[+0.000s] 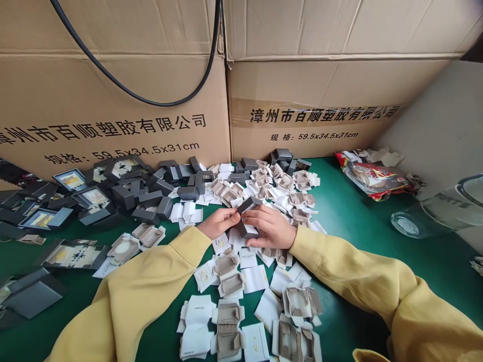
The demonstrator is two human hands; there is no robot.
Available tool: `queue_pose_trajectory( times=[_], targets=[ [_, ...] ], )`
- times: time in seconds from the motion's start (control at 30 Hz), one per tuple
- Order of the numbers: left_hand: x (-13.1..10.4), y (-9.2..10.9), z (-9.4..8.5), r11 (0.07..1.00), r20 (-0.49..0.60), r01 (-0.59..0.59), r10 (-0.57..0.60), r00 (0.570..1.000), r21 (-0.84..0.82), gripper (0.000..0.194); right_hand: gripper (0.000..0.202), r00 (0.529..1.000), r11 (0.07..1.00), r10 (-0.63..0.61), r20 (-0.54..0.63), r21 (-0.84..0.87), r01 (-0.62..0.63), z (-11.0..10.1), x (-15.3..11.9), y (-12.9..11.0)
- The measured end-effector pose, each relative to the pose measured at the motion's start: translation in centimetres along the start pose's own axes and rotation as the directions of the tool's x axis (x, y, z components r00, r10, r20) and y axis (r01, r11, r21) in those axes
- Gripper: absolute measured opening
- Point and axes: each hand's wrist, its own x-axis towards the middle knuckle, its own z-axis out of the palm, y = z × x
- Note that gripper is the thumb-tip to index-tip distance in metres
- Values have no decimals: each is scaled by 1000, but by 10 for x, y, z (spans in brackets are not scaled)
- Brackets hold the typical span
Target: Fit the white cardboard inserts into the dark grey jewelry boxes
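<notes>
A small dark grey box [249, 205] is held between my two hands over the middle of the table, and it looks opened, with a second dark part below. My left hand [221, 221] pinches its left side between thumb and fingers. Wrapped around the right side is my right hand [272, 225], fingers closed across it. The inside of the box is hidden from me. Under and around the hands lie folded card inserts [231, 274] and printed white cards [255, 278].
Many dark boxes [151, 198] are heaped at the left, several opened. Large cardboard cartons [113, 90] stand behind, with a black cable [162, 104] hanging in front. At right are a red food packet [372, 176] and a clear cup [433, 213] on the green table [350, 216].
</notes>
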Motion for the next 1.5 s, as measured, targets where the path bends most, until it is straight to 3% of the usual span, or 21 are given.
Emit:
queue_pose_trajectory(
  times=[0.5,0.77,1.2,1.5],
  targets=[
    [2,0,-1,999,60,-20,22,998,-43,44,33,990,990,-17,143,-138,37,-1,5,-3],
    [2,5,4,997,61,5,0,998,-75,46,29,988,981,-54,143,-174,79,-1,5,-2],
    [3,2,4,994,62,17,-11,998,-107,43,28,992,995,-28,126,-90,39,2,4,-1],
    [0,7,5,995,-26,-21,18,999,-95,47,36,999,994,52,13,92,-53,3,1,-1]
  ],
)
